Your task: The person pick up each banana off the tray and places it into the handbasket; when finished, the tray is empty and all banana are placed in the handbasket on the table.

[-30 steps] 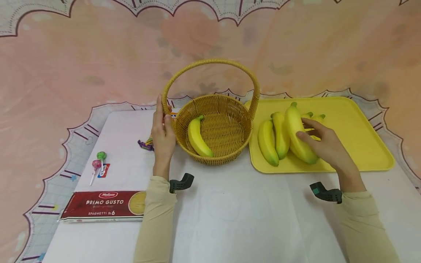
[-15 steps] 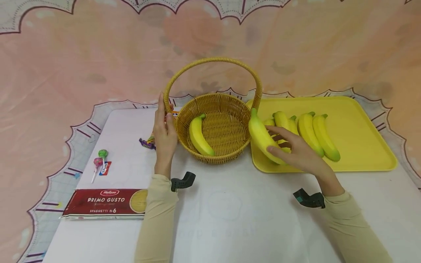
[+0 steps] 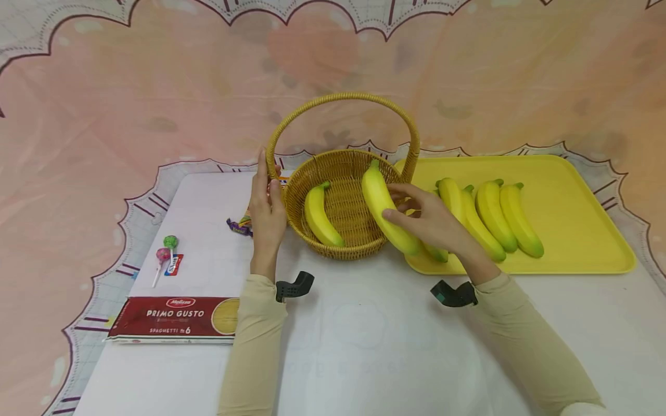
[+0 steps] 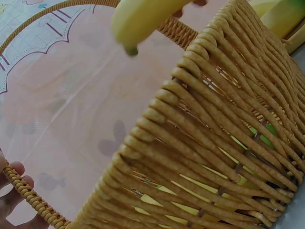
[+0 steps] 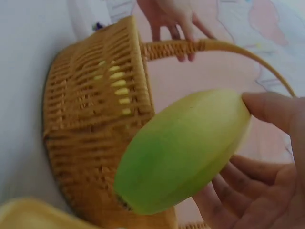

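A wicker basket (image 3: 346, 252) with a tall arched handle (image 3: 343, 96) stands in the middle of the table. My left hand (image 3: 267, 211) holds the handle's left base; its fingertips show around the handle in the right wrist view. One banana (image 3: 318, 216) lies inside the basket, glimpsed through the weave in the left wrist view. My right hand (image 3: 429, 215) grips another banana (image 3: 385, 211) between thumb and fingers. This held banana slants over the basket's right rim, its stem end above the opening and its green tip (image 5: 143, 176) toward the right wrist camera.
Right of the basket lies a yellow tray (image 3: 583, 231) with several bananas (image 3: 496, 216). At the left are a red spaghetti pack (image 3: 177, 319), two lollipops (image 3: 166, 248), a small red-and-blue packet (image 3: 174, 264) and wrapped candy (image 3: 239, 226). Patterned cloth hangs behind.
My right hand has carried the banana leftward from the tray to over the basket's right side. The left hand stays at the handle.
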`<state>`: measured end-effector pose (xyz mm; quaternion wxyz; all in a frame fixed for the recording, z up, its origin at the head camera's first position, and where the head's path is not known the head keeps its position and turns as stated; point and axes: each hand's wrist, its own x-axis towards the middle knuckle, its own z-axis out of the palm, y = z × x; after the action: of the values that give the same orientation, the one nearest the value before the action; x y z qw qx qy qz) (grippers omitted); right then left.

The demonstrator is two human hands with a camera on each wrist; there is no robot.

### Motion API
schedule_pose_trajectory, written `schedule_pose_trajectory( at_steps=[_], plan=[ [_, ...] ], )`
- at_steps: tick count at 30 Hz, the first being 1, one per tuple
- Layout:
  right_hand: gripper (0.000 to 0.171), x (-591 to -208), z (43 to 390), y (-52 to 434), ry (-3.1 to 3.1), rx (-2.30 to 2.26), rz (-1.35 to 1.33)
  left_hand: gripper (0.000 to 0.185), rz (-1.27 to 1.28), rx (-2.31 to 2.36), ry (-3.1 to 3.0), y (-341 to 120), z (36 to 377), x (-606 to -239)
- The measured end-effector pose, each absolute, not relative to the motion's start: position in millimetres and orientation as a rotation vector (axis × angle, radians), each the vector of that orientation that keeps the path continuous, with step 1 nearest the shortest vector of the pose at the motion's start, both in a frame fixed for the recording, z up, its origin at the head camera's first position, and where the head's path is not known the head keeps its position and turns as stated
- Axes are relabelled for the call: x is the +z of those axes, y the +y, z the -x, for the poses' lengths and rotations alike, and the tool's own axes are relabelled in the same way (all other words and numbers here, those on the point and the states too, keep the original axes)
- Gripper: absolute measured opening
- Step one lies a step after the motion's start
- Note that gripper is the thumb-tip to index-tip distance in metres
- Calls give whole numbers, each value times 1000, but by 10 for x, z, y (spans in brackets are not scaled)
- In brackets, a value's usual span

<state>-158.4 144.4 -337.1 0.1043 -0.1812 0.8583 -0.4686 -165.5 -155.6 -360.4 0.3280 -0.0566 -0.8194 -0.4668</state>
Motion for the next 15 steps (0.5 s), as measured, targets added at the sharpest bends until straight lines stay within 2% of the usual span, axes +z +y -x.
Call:
schedule_pose_trajectory(
  at_steps=[7, 15],
  plan=[
    [60, -3294, 1847, 1051, 2526, -1359, 451, 49, 164, -1228, -2141, -1552, 1669, -3594],
    [68, -3391, 2162, 644, 2542, -1122, 388, 49, 164, -1239, -2135, -1545, 1655, -3589]
  ],
)
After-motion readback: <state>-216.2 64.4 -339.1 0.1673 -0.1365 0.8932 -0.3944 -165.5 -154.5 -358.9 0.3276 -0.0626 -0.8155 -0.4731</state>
